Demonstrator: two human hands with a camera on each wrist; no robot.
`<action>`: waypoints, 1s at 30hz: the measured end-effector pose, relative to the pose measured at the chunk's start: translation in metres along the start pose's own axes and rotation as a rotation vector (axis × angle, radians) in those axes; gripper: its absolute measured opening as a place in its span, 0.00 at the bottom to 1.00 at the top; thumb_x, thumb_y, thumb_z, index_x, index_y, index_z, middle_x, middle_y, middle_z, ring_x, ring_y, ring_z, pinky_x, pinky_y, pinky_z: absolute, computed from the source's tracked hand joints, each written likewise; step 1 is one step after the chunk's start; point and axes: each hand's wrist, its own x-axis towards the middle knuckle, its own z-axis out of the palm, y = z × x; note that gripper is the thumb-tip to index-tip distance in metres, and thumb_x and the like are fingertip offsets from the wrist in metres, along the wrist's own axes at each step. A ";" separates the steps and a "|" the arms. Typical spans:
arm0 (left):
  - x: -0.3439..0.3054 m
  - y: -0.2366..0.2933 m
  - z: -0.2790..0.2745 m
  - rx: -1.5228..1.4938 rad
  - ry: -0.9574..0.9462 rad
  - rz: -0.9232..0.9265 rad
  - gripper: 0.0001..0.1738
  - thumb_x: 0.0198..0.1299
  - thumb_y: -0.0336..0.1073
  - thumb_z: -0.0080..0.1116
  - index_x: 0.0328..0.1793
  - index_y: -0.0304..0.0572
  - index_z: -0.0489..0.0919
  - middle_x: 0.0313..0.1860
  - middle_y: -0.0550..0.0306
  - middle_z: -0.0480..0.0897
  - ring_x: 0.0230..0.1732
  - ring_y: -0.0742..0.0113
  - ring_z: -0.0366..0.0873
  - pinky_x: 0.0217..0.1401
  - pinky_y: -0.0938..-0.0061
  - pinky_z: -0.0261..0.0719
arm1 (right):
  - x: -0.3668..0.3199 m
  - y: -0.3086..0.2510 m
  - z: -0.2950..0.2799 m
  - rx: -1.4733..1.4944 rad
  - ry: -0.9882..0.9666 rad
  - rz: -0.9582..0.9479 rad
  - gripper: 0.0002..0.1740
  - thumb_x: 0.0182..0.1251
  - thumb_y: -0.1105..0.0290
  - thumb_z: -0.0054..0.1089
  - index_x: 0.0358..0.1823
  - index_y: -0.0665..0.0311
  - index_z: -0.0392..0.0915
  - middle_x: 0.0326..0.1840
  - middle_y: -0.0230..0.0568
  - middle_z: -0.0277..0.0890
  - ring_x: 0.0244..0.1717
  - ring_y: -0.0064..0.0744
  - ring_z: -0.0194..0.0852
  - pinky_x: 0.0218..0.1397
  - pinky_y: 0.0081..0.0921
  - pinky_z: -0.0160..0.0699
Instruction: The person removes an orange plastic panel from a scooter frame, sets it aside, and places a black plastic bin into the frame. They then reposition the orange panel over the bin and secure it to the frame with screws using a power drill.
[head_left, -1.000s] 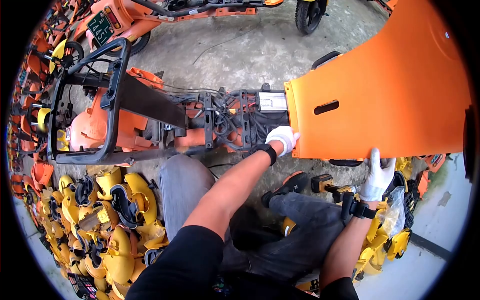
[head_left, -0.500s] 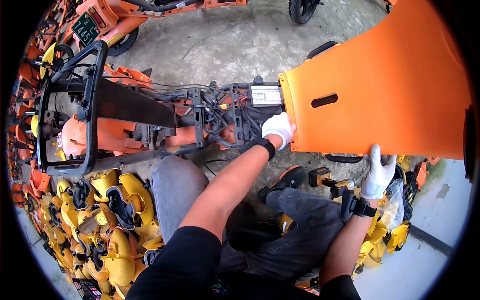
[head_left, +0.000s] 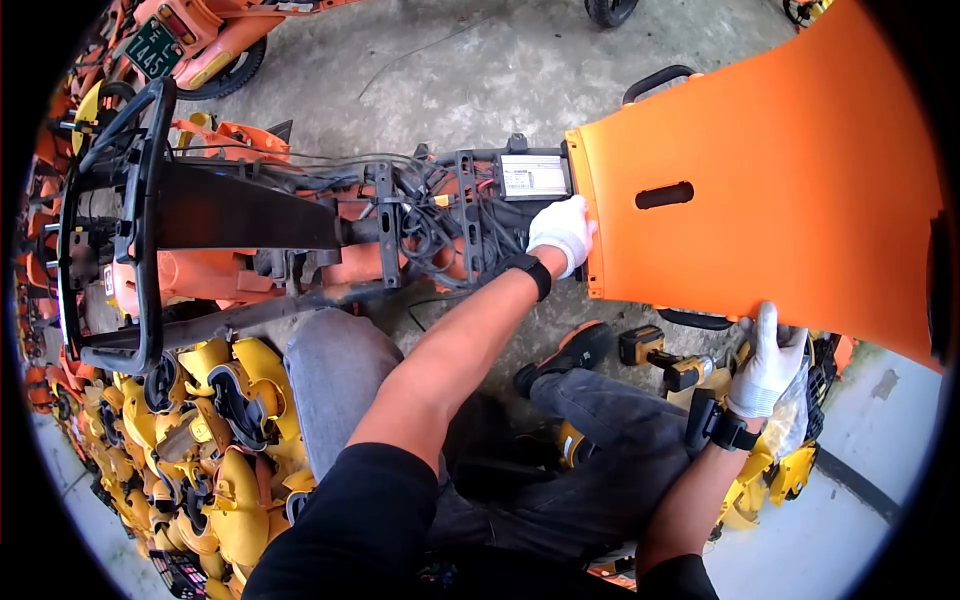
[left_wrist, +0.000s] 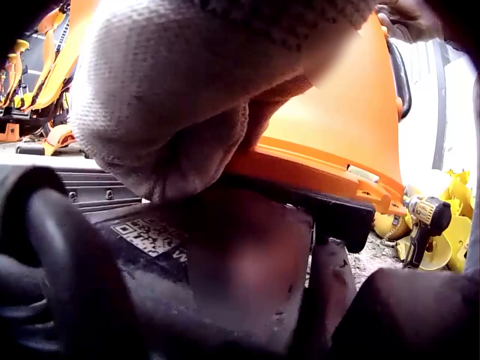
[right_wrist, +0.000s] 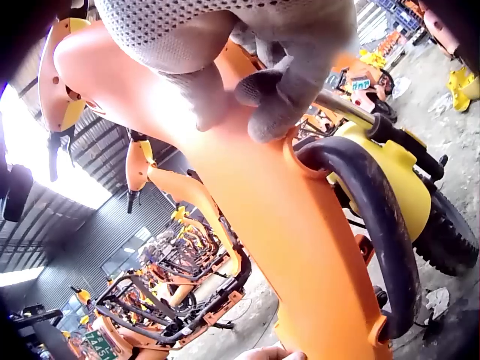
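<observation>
A smooth orange scooter body panel [head_left: 740,220] with one oblong slot fills the right of the head view. My left hand [head_left: 563,232], in a white glove, grips its narrow end beside a silver label-bearing box [head_left: 533,176]. In the left wrist view the glove [left_wrist: 172,90] shows curled fingers at the panel's lip, above a black surface with a printed code [left_wrist: 148,236]. My gloved right hand [head_left: 770,360] holds the panel's near side edge, some of its fingers hidden beneath. In the right wrist view, bent fingertips [right_wrist: 270,112] press on the orange surface.
The bare scooter frame [head_left: 270,205] with tangled cables [head_left: 430,225] extends left. Yellow shells [head_left: 235,500] are heaped at lower left. A cordless drill [head_left: 665,360] lies by my shoe [head_left: 570,355]. Another orange scooter [head_left: 210,50] stands behind.
The head view has shifted, so the frame appears farther left. Both hands stay on the panel; the right hand appears slightly lower and farther right.
</observation>
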 end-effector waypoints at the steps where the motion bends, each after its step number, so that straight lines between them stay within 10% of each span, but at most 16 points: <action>1: 0.002 -0.002 0.003 -0.029 0.019 -0.007 0.16 0.57 0.44 0.56 0.43 0.38 0.75 0.39 0.40 0.81 0.44 0.43 0.79 0.47 0.58 0.77 | 0.000 0.000 0.001 0.005 0.006 0.011 0.24 0.63 0.72 0.62 0.58 0.67 0.66 0.47 0.40 0.76 0.40 0.24 0.77 0.37 0.18 0.80; 30: 0.037 -0.010 0.004 -0.110 -0.020 -0.093 0.19 0.61 0.46 0.48 0.45 0.37 0.76 0.43 0.37 0.80 0.48 0.42 0.77 0.52 0.58 0.74 | 0.001 0.004 -0.003 -0.193 -0.103 0.130 0.21 0.59 0.74 0.66 0.52 0.69 0.72 0.42 0.33 0.76 0.38 0.19 0.73 0.43 0.16 0.72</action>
